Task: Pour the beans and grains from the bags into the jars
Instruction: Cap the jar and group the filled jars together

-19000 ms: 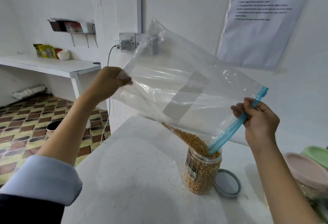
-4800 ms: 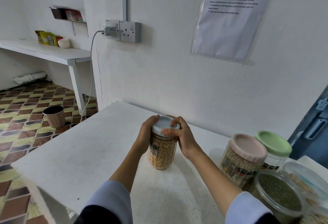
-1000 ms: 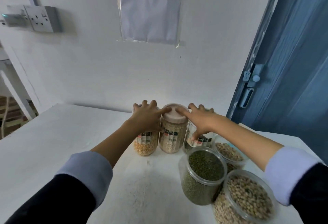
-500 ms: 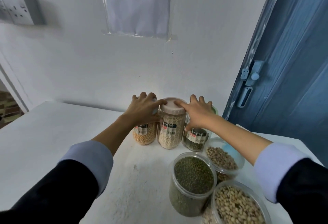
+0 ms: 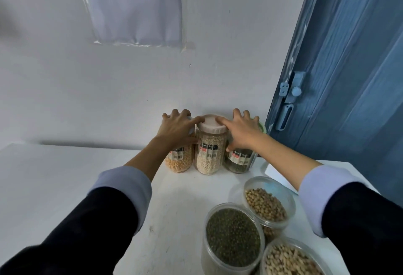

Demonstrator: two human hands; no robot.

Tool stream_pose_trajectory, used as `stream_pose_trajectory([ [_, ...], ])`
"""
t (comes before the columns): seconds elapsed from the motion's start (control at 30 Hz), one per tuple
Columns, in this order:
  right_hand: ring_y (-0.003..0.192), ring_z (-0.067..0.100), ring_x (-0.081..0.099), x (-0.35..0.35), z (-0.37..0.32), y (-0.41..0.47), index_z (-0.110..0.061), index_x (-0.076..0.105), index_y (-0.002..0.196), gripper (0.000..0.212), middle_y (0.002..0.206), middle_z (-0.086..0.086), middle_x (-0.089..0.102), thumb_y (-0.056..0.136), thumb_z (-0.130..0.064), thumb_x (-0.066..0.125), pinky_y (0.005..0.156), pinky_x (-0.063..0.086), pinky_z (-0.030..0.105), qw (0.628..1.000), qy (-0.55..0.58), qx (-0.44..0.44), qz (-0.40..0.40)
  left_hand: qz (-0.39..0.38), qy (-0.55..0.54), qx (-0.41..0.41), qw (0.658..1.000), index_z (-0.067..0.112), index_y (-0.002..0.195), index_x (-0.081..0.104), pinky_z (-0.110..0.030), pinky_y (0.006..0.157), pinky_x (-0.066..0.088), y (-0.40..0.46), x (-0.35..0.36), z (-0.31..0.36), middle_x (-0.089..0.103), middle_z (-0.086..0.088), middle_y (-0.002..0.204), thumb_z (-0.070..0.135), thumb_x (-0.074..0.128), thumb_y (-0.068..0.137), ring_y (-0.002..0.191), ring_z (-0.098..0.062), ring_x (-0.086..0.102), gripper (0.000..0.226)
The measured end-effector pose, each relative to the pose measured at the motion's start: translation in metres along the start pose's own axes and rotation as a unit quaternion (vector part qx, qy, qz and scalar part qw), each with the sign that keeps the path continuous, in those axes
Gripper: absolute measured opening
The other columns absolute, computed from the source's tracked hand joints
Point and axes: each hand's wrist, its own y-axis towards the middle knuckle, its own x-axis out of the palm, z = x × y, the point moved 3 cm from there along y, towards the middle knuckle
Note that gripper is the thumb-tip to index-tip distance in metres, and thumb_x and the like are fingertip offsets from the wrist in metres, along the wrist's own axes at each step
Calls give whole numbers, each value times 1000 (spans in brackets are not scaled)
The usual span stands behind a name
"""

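Standing at the white table (image 5: 65,187), the person has both arms stretched toward a row of three lidded jars against the wall, just above the middle of the frame. The left hand (image 5: 177,127) lies spread over the top of the corn jar (image 5: 180,161), its thumb reaching across to touch the pink lid (image 5: 211,123) of the grain jar (image 5: 209,154) in the middle. The right hand (image 5: 241,131) lies spread over the dark-bean jar (image 5: 238,162), its forefinger on the same pink lid. Neither hand is closed around anything; the fingers are splayed, pressing or steadying from above. All three jars stand upright, sides touching or nearly so, the row running left to right across the frame.

The grain jar sits directly between the two hands, equally near to each, so either could take it. It looks as if the filled jars are being squared up together at the back. Three open tubs, green beans (image 5: 233,231), soybeans (image 5: 267,206) and pale beans (image 5: 290,261), wait at lower right, nearer the right arm, apart from the row.
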Motion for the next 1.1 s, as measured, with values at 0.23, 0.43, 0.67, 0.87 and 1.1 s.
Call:
stream_pose_trajectory([
  [0.23, 128, 37, 34, 4, 10, 17, -36, 16, 147, 107, 139, 13, 29, 64, -47, 83, 101, 35, 55, 999, 21, 11, 28, -3, -11, -24, 1000, 39, 140, 31, -51, 95, 40, 23, 6, 2, 42, -10, 137, 63, 61, 79, 124, -35, 39, 73],
  [0.43, 127, 36, 36, 7, 13, 19, -30, 20, 146, 108, 139, 13, 32, 61, -52, 83, 99, 38, 53, 999, 0, -5, 39, 0, -6, -12, 1000, 35, 138, 35, -56, 93, 42, 29, 6, 2, 34, -9, 136, 59, 67, 75, 126, -30, 31, 74],
  [0.67, 119, 37, 46, 7, 10, 14, -22, 26, 142, 103, 135, 14, 41, 63, -73, 69, 97, 40, 47, 997, -28, -29, 61, 16, 21, -9, 1000, 27, 140, 33, -57, 97, 40, 22, 9, 11, 38, -14, 137, 54, 65, 80, 125, -35, 37, 73],
  [0.87, 111, 34, 52, 15, 5, 6, -20, 36, 129, 74, 125, 14, 47, 75, -60, 68, 78, 53, 41, 987, -80, -72, 121, 32, 40, -19, 998, 25, 138, 34, -54, 94, 43, 18, 14, 21, 35, -16, 140, 49, 64, 84, 128, -39, 35, 67],
  [1.1, 132, 31, 33, 2, 26, 14, -20, 18, 145, 108, 146, 10, 23, 64, -58, 78, 101, 42, 49, 997, 46, -46, 40, 15, 12, -11, 1000, 25, 142, 28, -57, 104, 34, 23, 14, 15, 35, -14, 144, 59, 64, 78, 133, -35, 33, 81],
])
